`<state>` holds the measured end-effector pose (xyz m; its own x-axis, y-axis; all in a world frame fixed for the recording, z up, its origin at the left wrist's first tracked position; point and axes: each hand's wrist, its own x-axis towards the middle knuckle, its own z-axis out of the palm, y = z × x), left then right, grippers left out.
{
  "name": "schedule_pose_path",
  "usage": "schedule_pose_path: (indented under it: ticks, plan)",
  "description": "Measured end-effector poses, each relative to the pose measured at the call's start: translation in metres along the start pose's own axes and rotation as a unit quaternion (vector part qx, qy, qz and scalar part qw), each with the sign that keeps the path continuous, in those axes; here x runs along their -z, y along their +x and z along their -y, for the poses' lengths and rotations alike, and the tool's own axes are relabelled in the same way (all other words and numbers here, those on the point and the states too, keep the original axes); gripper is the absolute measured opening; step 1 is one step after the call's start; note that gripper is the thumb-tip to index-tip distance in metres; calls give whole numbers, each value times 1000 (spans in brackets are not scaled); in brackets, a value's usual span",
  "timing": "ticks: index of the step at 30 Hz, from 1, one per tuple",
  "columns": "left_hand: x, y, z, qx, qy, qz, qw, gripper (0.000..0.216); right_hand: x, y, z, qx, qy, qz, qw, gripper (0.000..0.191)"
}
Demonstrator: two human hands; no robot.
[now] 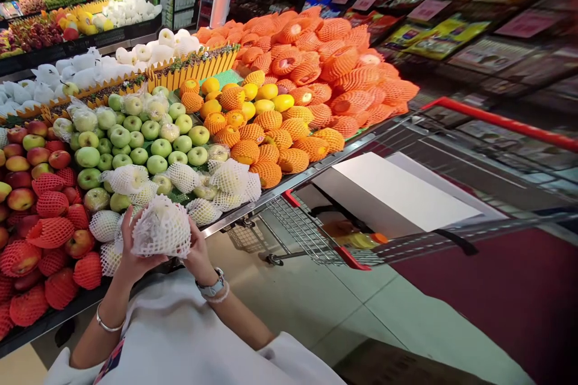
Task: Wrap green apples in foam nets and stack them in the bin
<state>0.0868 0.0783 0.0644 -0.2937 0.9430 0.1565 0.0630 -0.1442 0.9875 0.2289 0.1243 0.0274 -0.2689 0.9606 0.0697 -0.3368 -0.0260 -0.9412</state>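
Both of my hands hold one pale fruit wrapped in a white foam net [161, 230] just in front of the produce stand's front edge. My left hand [129, 252] cups it from the left with fingers curled around it. My right hand [195, 251] supports it from the right; a watch sits on that wrist. Behind the fruit lie more white-netted fruits [228, 180] and green apples [149, 138].
Red apples in red nets [40, 234] fill the stand's left end; oranges in orange nets [280, 132] fill the right. A shopping cart [316, 234] with a red rim stands right of me, holding a white box [397, 189] and an orange bottle [354, 236].
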Motion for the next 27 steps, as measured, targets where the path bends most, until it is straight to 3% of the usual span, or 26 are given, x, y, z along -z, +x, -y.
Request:
schedule_pose_path:
  ticks: [3, 8, 12, 18, 21, 24, 27]
  plan:
    - [0, 1, 2, -19, -23, 17, 999, 123, -3, -3, -3, -47, 65, 5, 997, 91]
    - [3, 0, -9, 2, 8, 88, 996, 109, 3, -2, -2, -80, 111, 89, 987, 74]
    - [-1, -2, -14, -5, 53, 56, 997, 104, 4, -2, -1, -82, 145, 88, 982, 63]
    - [-22, -12, 9, -38, 99, -61, 992, 97, -15, -2, 3, -123, 178, -55, 975, 38]
    - [-26, -17, 19, -35, 126, -126, 983, 88, -22, 1, 8, -147, 189, -80, 968, 26]
    - [-21, -20, 22, -50, 147, -121, 980, 83, -22, 3, 11, -159, 183, -58, 968, 22]
    - [-13, -20, 25, -47, 127, -89, 987, 100, -16, 2, 12, -147, 174, -43, 973, 24]
